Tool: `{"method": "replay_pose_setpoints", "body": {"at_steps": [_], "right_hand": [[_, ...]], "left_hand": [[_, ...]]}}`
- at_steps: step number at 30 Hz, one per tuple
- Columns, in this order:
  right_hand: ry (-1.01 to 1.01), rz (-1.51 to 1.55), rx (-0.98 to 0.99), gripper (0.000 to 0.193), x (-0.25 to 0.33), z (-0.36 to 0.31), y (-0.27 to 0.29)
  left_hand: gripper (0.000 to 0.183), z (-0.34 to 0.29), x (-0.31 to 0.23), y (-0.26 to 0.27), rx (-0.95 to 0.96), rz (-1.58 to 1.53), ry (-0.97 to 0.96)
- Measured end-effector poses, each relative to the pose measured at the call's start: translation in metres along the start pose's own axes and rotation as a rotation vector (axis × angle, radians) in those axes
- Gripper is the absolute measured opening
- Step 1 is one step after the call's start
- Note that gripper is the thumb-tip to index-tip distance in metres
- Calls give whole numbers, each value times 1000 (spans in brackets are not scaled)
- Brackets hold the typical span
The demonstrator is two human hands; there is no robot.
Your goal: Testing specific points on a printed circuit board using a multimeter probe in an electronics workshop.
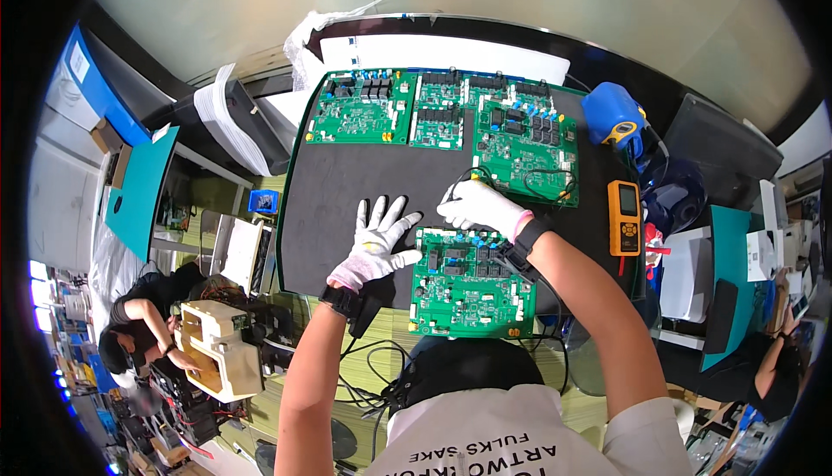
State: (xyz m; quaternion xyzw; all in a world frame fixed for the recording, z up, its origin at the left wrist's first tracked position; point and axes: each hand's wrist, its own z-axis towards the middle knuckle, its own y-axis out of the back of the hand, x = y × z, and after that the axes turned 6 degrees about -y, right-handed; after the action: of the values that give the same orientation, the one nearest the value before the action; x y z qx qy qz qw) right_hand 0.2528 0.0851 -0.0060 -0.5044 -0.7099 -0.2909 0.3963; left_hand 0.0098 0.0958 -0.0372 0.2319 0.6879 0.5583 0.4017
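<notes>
Board [473, 289] lies at lower centre of frame; my left hand [374, 246] is spread, gripping nothing; my right hand [482, 207] is curled, contents indeterminable. Board judged light, stiff, fragile: hold by edges

- Left glove [377, 244]: white, pink cuff.
- Right glove [481, 206]: white, pink cuff.
- Wristbands [342, 301]: black.
- Near board [468, 303]: green, with black, blue and yellow parts.
- Far boards [355, 121]: green, dotted with black, blue and white.
- Mat [373, 173]: dark grey.
- Meter [624, 235]: orange, dark screen.
- Rounded case [609, 108]: blue, touch of yellow.
- Bin [263, 210]: blue.
- Side mat [146, 203]: teal.
- Shirt [485, 415]: white, dark lettering.
</notes>
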Motion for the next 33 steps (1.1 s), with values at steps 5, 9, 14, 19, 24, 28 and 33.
{"method": "replay_pose_setpoints", "body": {"at_steps": [5,9,14,19,24,28,33], "right_hand": [[85,-166,-56,20,-1,-10,4],[126,-346,-89,24,2,-18,-2],[122,-423,-123,27,-3,-15,-2],[133,-452,-171,26,-9,-12,-6],[159,-515,-205,27,-10,-13,-9],[142,-530,-211,27,-11,-14,-10],[162,-538,-256,28,-13,-15,-14]], "left_hand": [[73,1,1,-2,-9,-4,11],[73,1,1,-3,-14,5,18],[73,2,0,-1,-38,-22,14],[73,2,-1,-2,-45,-30,18],[72,1,1,-4,-48,-19,19],[71,1,1,-4,-54,-18,13],[71,1,0,-2,-46,-19,20]]}}
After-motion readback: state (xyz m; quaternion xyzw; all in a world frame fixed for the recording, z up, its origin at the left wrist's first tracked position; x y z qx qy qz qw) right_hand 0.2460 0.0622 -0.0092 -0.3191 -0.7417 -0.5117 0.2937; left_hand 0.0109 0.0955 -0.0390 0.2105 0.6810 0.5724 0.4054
